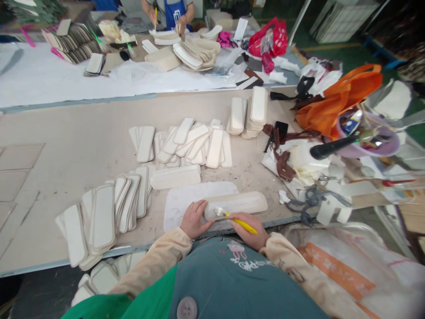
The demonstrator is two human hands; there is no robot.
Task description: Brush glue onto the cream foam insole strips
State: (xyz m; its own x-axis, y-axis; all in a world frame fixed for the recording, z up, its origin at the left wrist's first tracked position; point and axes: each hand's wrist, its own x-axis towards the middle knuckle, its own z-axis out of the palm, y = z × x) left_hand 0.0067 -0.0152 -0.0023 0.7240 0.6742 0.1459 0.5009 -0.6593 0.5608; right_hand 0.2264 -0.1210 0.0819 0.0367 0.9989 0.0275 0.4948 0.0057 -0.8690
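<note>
A long cream pad (241, 203) with rounded ends lies on a white sheet (186, 199) at the near table edge. My left hand (194, 219) presses on its left end, fingers spread flat. My right hand (250, 229) is closed around a yellow-handled brush (239, 221), whose white bristles touch the pad near its left end. A second single pad (175, 177) lies just behind the sheet.
Fanned rows of cream pads (106, 212) lie to the left, more pads (189, 142) in the middle and two stacks (249, 113) behind. An orange bag (338, 97), a purple tub (368, 139) and scraps crowd the right. Across the table a person in a blue apron (174, 13) works.
</note>
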